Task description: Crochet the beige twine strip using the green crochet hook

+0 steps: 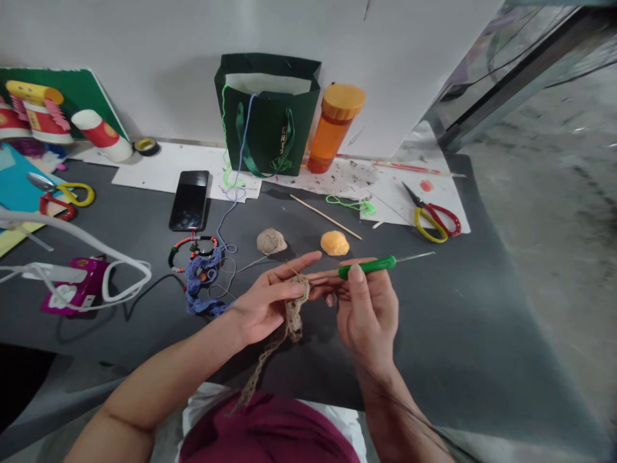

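Note:
My left hand [274,296] pinches a strip of beige crochet work [295,312] between thumb and fingers, its forefinger stretched out. The strip's narrow end dangles toward my lap. In my right hand [369,308] is a green-handled crochet hook [369,265], gripped by thumb and fingers, with a thin metal shaft pointing right. Fingertips of the right hand come close to the work's upper edge; whether they touch it I cannot tell. Beyond my left hand lies a ball of beige yarn [270,241], with a strand running from it, and a yellow ball [335,243] sits to its right.
Blue crochet work [202,283] and a beaded bracelet [178,252] lie left, near a phone [189,200]. A green paper bag [274,122] and an orange bottle [330,138] stand behind. Scissors [434,218] lie right, a wooden stick [325,216] mid-table, and white cables [96,247] far left.

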### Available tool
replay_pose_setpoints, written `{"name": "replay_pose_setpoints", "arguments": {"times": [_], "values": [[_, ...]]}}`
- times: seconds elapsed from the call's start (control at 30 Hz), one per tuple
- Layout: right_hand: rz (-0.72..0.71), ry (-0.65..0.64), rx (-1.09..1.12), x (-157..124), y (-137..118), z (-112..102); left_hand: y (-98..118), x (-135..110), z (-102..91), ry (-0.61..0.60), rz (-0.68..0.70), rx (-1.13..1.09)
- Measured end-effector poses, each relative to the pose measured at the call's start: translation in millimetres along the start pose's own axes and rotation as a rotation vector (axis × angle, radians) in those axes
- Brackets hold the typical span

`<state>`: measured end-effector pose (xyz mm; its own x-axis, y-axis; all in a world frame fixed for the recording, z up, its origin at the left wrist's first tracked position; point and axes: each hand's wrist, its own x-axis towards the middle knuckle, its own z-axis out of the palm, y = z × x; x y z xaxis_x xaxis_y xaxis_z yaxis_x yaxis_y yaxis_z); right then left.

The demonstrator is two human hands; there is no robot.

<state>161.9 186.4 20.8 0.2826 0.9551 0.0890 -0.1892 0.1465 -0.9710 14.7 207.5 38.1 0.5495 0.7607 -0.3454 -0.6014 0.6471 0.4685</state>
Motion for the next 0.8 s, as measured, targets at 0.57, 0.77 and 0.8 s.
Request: {"name": "replay_pose_setpoints", "arguments": {"times": [0.57, 0.77, 0.8], "values": [[0.160, -0.084, 0.257, -3, 4, 18, -5, -9, 1.1, 0.257, 0.422, 0.638], [0.143, -0.007, 0.082, -13, 13, 20, -12, -9, 1.9, 0.361, 0.492, 0.853], [0.149, 0.006, 0.049, -15, 14, 20, -13, -9, 2.1, 0.371, 0.488, 0.860]]}}
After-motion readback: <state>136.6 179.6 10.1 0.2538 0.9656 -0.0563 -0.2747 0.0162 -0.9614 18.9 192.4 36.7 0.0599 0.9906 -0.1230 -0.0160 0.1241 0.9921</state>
